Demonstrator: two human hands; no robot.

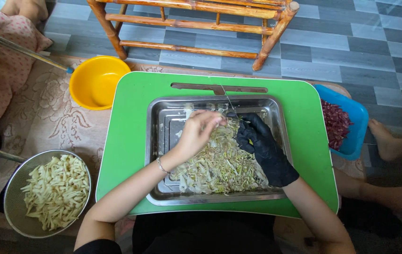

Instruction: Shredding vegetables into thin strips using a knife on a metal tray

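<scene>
Shreds of pale vegetable (220,164) are lying in the steel tray (156,141) on the green counter (125,141), directly under my hands. My left hand (196,134) is pinching its fingers together on a thin strand (227,101) that is running up and away from me. My gloved right hand (262,146) is just beside it, fingers curled on the same pile. Left of me, a strainer (15,183) is holding pale cut pieces (57,190); the yellow bowl (95,82) is looking empty; the blue container (356,122) is holding dark red bits (335,124).
</scene>
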